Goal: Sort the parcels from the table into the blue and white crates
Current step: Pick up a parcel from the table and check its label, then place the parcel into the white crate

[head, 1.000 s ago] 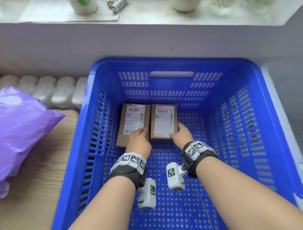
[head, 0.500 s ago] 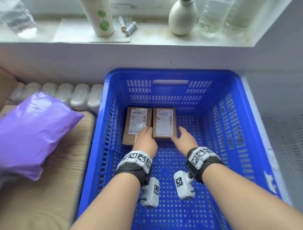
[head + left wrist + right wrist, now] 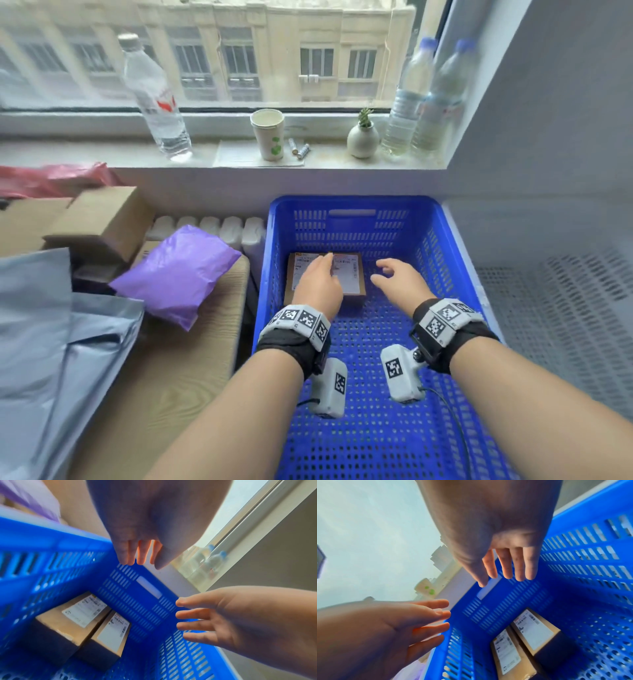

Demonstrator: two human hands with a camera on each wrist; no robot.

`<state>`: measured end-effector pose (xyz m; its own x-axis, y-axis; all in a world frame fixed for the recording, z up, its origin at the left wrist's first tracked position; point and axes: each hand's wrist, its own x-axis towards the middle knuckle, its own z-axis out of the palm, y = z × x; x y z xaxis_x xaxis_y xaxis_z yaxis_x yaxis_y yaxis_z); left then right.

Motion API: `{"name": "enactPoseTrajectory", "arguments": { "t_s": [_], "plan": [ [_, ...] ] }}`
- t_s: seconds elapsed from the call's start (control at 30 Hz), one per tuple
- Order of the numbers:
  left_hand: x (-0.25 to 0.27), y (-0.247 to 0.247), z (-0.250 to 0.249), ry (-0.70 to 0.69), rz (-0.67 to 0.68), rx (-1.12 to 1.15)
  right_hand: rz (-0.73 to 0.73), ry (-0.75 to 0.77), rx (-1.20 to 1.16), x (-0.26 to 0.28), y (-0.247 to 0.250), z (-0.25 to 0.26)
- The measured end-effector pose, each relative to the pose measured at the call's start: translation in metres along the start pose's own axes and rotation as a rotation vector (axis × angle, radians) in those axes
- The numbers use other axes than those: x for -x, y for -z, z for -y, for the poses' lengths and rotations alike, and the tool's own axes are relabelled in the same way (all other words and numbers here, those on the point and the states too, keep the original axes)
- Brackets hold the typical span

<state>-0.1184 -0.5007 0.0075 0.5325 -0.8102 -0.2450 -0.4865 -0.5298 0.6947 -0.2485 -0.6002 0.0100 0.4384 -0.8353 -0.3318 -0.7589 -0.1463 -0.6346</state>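
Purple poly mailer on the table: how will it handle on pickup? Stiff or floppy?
The purple poly mailer looks puffy and wrinkled, so probably floppy, sagging around any grip. Its glossy film suggests it may slip under a light pinch. One corner overhangs the wooden table edge, probably an easy place to grab.

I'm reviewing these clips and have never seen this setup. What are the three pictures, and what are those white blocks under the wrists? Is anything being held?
No machine here: a person sorts parcels with bare hands. The white blocks are wrist cameras. The wide picture comes from a head camera looking down; the other two look along each hand from the wrists.

The left hand and right hand hover inside the blue crate, fingers relaxed, no grip on anything. Below them two cardboard boxes with shipping labels lie side by side on the crate floor.

On the table to the left lie a purple bag, grey mailers and a larger cardboard box. Bottles and a paper cup stand on the windowsill.
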Motion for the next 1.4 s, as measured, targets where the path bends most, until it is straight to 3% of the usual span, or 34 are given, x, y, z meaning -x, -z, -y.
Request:
{"name": "enactPoseTrajectory", "arguments": {
  "t_s": [0.23, 0.5, 0.67, 0.87, 1.23, 1.4],
  "plan": [
    [0.092, 0.050, 0.011, 0.039, -0.192, 0.016, 0.023, 0.190, -0.037, 0.078, 0.005, 0.039],
    [0.185, 0.076, 0.063, 0.160, -0.293, -0.001, 0.086, 0.323, 0.003, 0.159, -0.027, 0.056],
    [0.231, 0.115, 0.107, 0.214, -0.363, -0.032, 0.120, 0.433, 0.011, 0.200, -0.063, 0.104],
    [0.264, 0.185, 0.171, 0.258, -0.453, -0.022, 0.173, 0.528, 0.052, 0.228, -0.132, 0.176],
    [0.331, 0.353, 0.335, 0.291, -0.511, -0.090, 0.199, 0.510, -0.075, 0.292, -0.316, 0.310],
    [0.344, 0.402, 0.387, 0.306, -0.554, -0.061, 0.166, 0.532, -0.091, 0.317, -0.365, 0.357]
  ]
}}
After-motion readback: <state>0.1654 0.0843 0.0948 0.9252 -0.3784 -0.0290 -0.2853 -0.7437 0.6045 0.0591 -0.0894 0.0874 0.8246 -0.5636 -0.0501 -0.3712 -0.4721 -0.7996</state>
